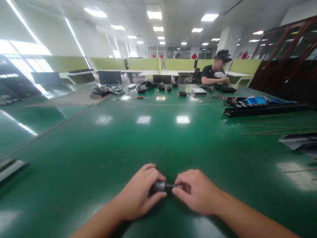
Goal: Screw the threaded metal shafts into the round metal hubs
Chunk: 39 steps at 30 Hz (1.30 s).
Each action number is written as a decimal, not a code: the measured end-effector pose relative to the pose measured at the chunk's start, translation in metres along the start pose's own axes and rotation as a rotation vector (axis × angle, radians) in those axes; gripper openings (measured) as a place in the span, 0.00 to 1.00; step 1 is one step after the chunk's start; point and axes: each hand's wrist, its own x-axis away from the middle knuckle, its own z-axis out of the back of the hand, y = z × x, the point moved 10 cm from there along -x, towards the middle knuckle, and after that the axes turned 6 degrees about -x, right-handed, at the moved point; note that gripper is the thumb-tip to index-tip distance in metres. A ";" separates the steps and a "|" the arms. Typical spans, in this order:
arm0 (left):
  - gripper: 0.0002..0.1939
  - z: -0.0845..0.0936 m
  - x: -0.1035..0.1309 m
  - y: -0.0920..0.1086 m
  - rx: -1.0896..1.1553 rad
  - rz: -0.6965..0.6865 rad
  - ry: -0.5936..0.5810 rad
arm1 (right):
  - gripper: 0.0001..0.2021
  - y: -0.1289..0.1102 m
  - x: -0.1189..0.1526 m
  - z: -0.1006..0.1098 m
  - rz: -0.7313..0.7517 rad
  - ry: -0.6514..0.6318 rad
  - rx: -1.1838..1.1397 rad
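Low over the green table, near its front edge, my left hand is wrapped round a dark metal cylinder. A thin, threaded-looking dark shaft extends from the cylinder to the right. My right hand pinches the far end of that shaft between thumb and fingers. The cylinder and shaft lie level between both hands and seem to form one piece. The left end of the cylinder is hidden inside my left palm.
An orange screwdriver, small black boxes and a silver box lie across the back. Right are a black tray, thin rods and metal parts. A person sits at the back right.
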 end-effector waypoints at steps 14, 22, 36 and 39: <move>0.11 0.001 0.000 -0.001 -0.008 -0.012 0.006 | 0.09 -0.001 0.000 0.003 0.005 0.029 0.015; 0.11 0.003 0.001 -0.004 -0.007 -0.001 0.017 | 0.09 0.002 0.000 0.004 -0.021 0.043 0.022; 0.11 0.004 0.001 -0.005 -0.016 -0.002 0.024 | 0.09 0.002 0.000 0.006 -0.019 0.047 0.020; 0.11 0.005 0.000 -0.005 -0.018 -0.003 0.030 | 0.09 0.002 0.000 0.006 -0.017 0.046 0.016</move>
